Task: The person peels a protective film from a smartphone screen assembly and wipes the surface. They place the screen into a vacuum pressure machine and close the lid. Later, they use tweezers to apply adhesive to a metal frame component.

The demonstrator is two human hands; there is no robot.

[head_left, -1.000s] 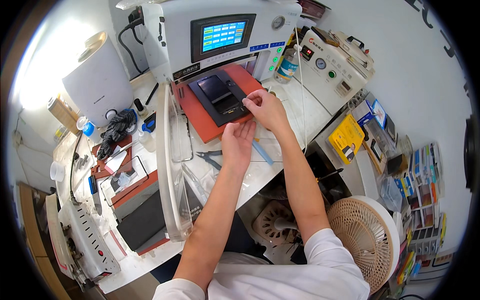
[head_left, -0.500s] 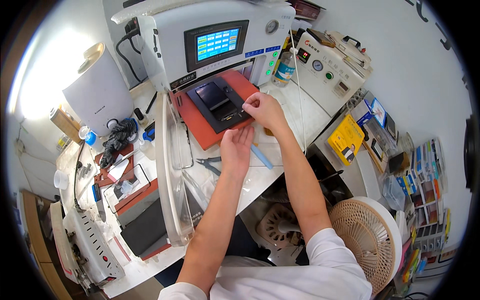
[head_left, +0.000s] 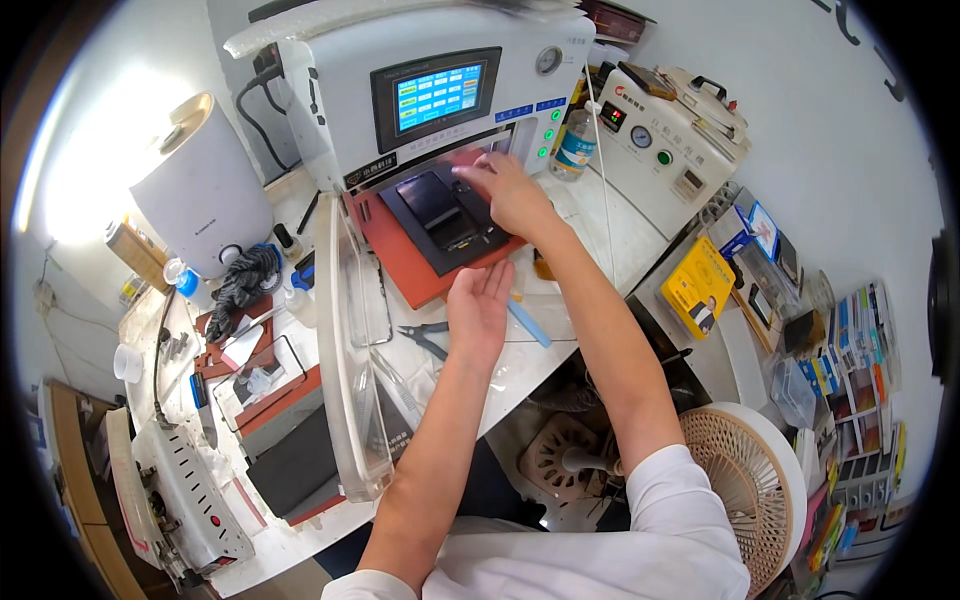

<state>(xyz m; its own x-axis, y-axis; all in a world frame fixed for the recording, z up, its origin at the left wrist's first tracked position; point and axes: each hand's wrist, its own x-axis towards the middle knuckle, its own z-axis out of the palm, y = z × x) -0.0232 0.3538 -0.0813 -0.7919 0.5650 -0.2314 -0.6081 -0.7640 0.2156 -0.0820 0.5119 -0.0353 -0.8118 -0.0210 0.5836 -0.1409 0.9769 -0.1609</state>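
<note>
Head view: work is centred just above the middle of the frame, where a dark phone-shaped panel (head_left: pixel 428 200) lies on a black plate (head_left: pixel 444 264), itself resting on a red pad (head_left: pixel 404 262) at the mouth of a white machine (head_left: pixel 335 110). Stacking of these three is judged complete. Whether the panel is fully seated cannot be confirmed; a break in tone crosses its lower half, and reflection cannot be told from a separate part. Right hand (head_left: pixel 505 195) is over the upper right edge of the plate, thumb and forefinger close together; it cannot be told whether anything is pinched between them. Left hand (head_left: pixel 480 308), at frame centre, is palm up with fingers loosely extended and nothing grasped, its tips just beside the pad's front edge; contact is not confirmed. Outstanding, as judged: the pad projects forward from the machine's opening, and the clear panel door (head_left: pixel 347 350), left of centre, stands open. The display (head_left: pixel 437 95), at upper centre, is lit. Pliers (head_left: pixel 425 342) and a blue strip (head_left: pixel 528 322) lie untouched on the bench either side of the left hand.
</note>
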